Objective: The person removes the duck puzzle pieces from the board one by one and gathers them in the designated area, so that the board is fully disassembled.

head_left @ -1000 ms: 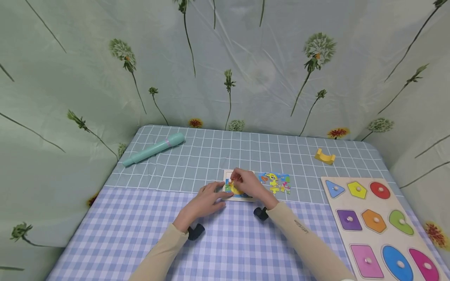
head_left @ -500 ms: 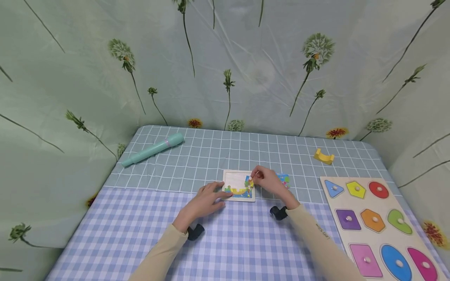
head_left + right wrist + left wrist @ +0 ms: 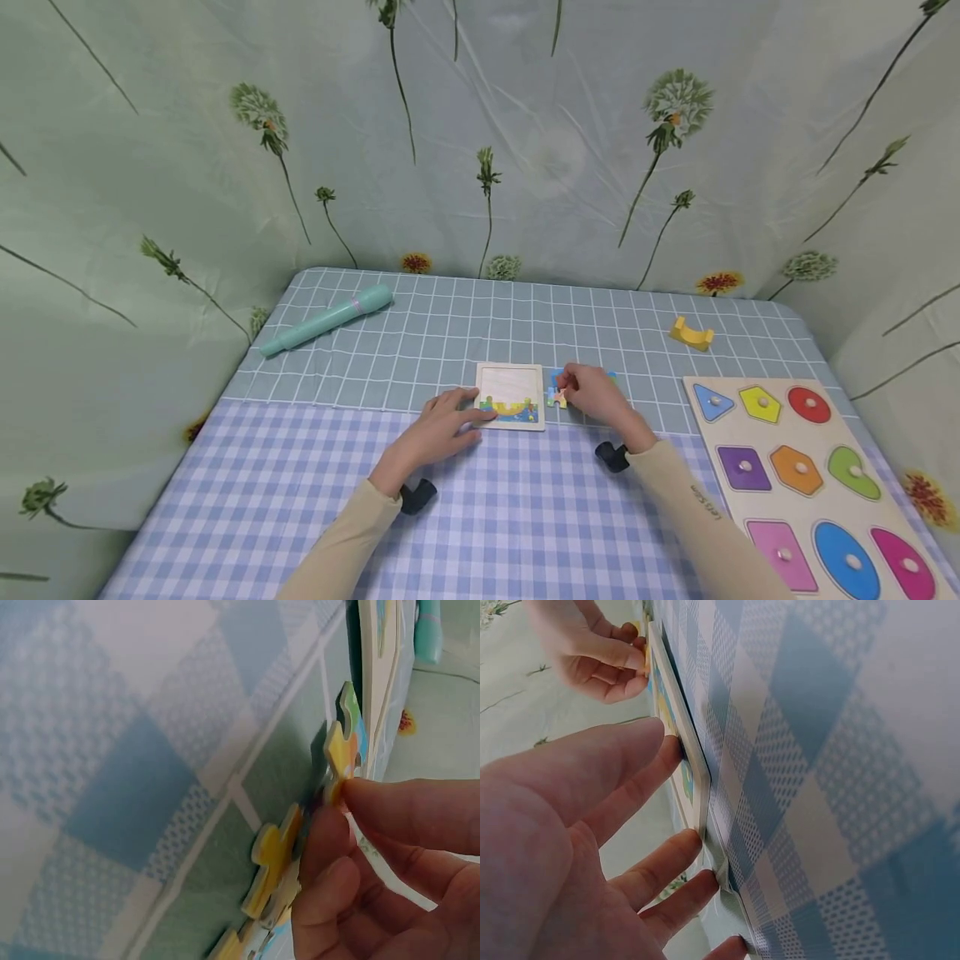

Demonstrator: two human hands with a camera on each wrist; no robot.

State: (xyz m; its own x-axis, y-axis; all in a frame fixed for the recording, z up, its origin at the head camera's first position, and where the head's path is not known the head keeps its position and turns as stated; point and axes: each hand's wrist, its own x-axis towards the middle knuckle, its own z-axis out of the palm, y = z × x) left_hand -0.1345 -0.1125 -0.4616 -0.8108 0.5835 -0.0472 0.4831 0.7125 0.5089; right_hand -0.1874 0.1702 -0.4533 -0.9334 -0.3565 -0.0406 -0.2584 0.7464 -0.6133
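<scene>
A small wooden jigsaw tray (image 3: 510, 365) lies mid-table, with a strip of colourful pieces (image 3: 513, 412) along its near side and bare wood above. My left hand (image 3: 446, 425) rests at the tray's left edge, thumb and index finger reaching over the near corner, fingers mostly straight. Just right of the tray, my right hand (image 3: 600, 396) pinches a jigsaw piece (image 3: 341, 750), yellow and green, between thumb and index finger, low over the cloth. More yellow pieces (image 3: 274, 855) lie beneath and beside this hand, which partly hides them.
A large shape-peg board (image 3: 765, 500) lies at the right. Behind it sits a yellow curved block (image 3: 692, 335). A teal tapered stick (image 3: 327, 321) lies at the back left. Checked cloth (image 3: 495, 508) covers the near table, and a floral curtain (image 3: 450, 167) hangs behind.
My right hand has moved from over the tray to its right side, carrying jigsaw pieces out of it. The tray's upper part now shows bare wood. My left hand has stayed put.
</scene>
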